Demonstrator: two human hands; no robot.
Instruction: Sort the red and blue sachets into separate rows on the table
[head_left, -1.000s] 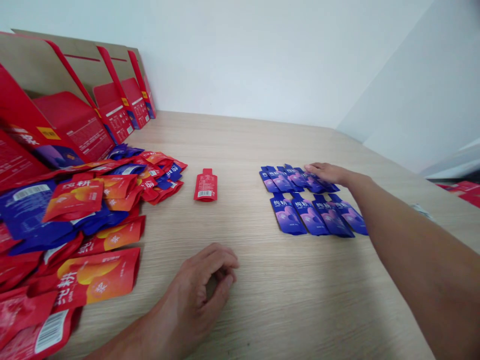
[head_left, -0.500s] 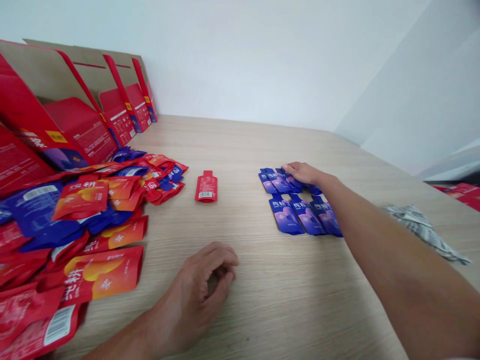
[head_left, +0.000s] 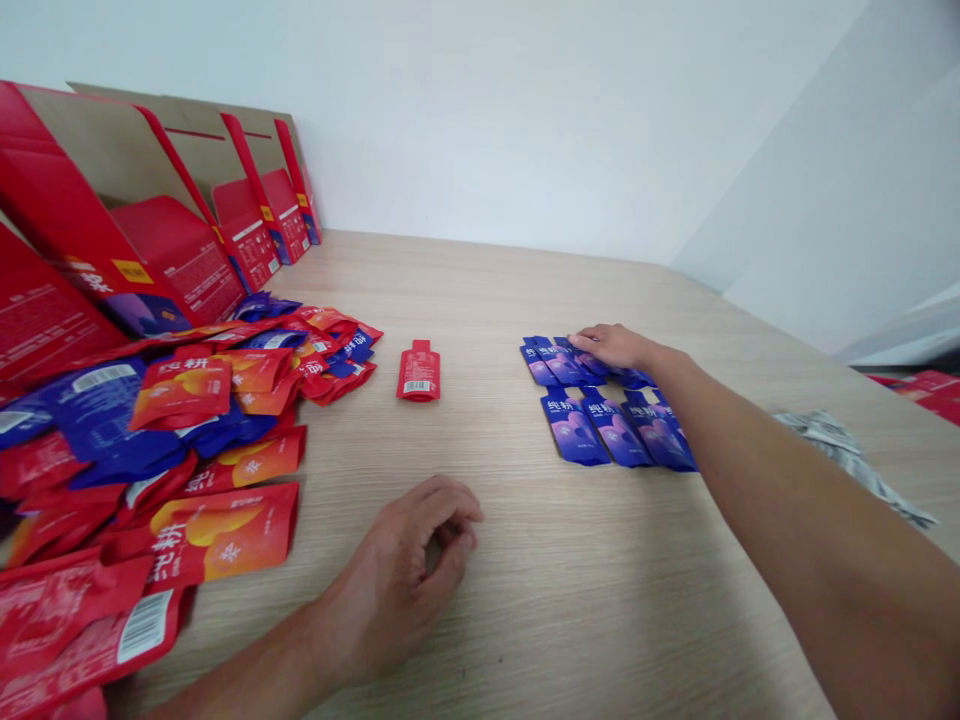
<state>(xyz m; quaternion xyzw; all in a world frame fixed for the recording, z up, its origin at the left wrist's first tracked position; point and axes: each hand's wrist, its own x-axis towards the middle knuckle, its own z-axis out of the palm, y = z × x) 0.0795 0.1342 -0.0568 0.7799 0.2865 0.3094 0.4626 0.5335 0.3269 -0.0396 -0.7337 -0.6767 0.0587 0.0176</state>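
Observation:
My right hand [head_left: 609, 344] reaches to the far row of blue-purple pouches, its fingers bent down onto the pouch [head_left: 574, 352] at the right part of that row. Its fingertips are partly hidden. In front lies a nearer row of blue-purple spouted pouches [head_left: 615, 428], overlapping side by side, with my forearm crossing its right end. My left hand [head_left: 420, 560] rests on the table nearer to me, loosely curled, thumb close to the index finger, with nothing visible in it. A single red pouch [head_left: 418, 375] lies flat between the two groups, barcode side up.
A heap of red-orange and blue pouches [head_left: 217, 540] covers the left side. Behind it, red open cartons [head_left: 180, 255] stand in a row along the wall [head_left: 480, 120]. A crumpled grey-white patterned piece [head_left: 832, 440] lies at right, and red packaging [head_left: 926, 385] shows beyond the table [head_left: 525, 600].
The view has shifted slightly, so the heap and cartons appear a little further right. Both hands stay in nearly the same places, and the pouch rows look unchanged.

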